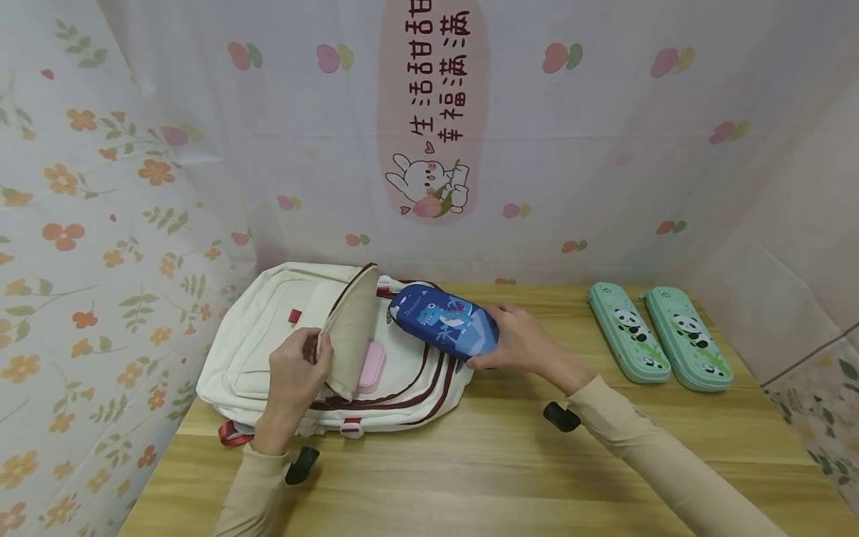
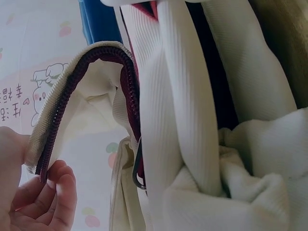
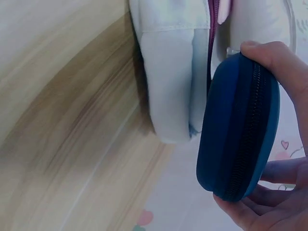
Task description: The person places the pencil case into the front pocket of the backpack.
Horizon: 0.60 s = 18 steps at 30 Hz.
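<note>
A white backpack (image 1: pixel 262 350) with dark red trim lies on the table, its front flap (image 1: pixel 354 321) lifted. My left hand (image 1: pixel 295 373) pinches the zippered edge of that flap between thumb and fingers; the left wrist view shows the zipper edge (image 2: pixel 57 103) arching up from the grip. Inside the opening sits a pink case (image 1: pixel 371 367). My right hand (image 1: pixel 520 339) grips one end of a blue dinosaur pencil case (image 1: pixel 443 319), held above the right side of the backpack. In the right wrist view the zipped side of the pencil case (image 3: pixel 238 130) faces the camera.
Two green panda pencil cases, the nearer-left one (image 1: pixel 629 332) and the right one (image 1: pixel 689 339), lie side by side at the table's right. A printed curtain (image 1: pixel 590 164) hangs behind the wooden table (image 1: pixel 470 470). A red strap loop (image 1: pixel 235 434) sticks out at the backpack's lower left.
</note>
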{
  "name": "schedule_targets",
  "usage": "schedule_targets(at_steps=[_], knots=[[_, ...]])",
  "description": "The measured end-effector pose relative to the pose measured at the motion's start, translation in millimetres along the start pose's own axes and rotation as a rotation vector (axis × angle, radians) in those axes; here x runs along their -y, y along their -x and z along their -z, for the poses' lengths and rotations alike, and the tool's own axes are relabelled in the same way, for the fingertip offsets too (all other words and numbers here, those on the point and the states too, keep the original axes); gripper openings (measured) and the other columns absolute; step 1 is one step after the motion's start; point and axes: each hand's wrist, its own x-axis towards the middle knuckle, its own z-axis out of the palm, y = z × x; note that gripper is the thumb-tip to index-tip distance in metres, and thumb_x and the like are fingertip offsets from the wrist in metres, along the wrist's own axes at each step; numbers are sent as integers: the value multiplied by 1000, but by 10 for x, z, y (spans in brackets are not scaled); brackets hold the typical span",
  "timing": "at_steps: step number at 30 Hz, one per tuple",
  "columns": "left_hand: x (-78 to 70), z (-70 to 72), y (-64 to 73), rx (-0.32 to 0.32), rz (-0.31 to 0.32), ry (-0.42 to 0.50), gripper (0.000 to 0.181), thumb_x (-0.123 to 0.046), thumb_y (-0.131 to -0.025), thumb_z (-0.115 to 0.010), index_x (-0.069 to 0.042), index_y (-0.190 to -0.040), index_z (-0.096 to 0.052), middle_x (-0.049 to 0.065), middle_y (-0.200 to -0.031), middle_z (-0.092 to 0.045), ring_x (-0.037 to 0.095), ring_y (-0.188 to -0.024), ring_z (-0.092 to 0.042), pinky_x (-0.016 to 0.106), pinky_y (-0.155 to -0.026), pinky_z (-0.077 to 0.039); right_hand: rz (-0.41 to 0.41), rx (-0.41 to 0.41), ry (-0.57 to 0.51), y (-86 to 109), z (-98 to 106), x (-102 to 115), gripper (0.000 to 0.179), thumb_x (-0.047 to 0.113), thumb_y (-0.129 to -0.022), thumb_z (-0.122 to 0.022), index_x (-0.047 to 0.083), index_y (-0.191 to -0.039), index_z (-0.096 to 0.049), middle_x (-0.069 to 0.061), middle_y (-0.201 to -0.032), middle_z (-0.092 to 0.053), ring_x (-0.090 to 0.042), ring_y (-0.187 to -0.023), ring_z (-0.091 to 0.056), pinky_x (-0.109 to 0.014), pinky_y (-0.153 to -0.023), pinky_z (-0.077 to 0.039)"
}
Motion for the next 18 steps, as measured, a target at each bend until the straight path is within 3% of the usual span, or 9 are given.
schedule_targets(at_steps=[18], knots=[[-18, 6, 8, -5, -8, 3, 8, 1, -84, -70, 7, -87, -67, 11, -64, -59, 15, -56, -52, 21, -52, -41, 45, 122, -16, -369, -109, 148, 101, 53, -65, -89, -4, -140, -53, -23, -129, -62, -35, -113, -61, -48, -97, -53]])
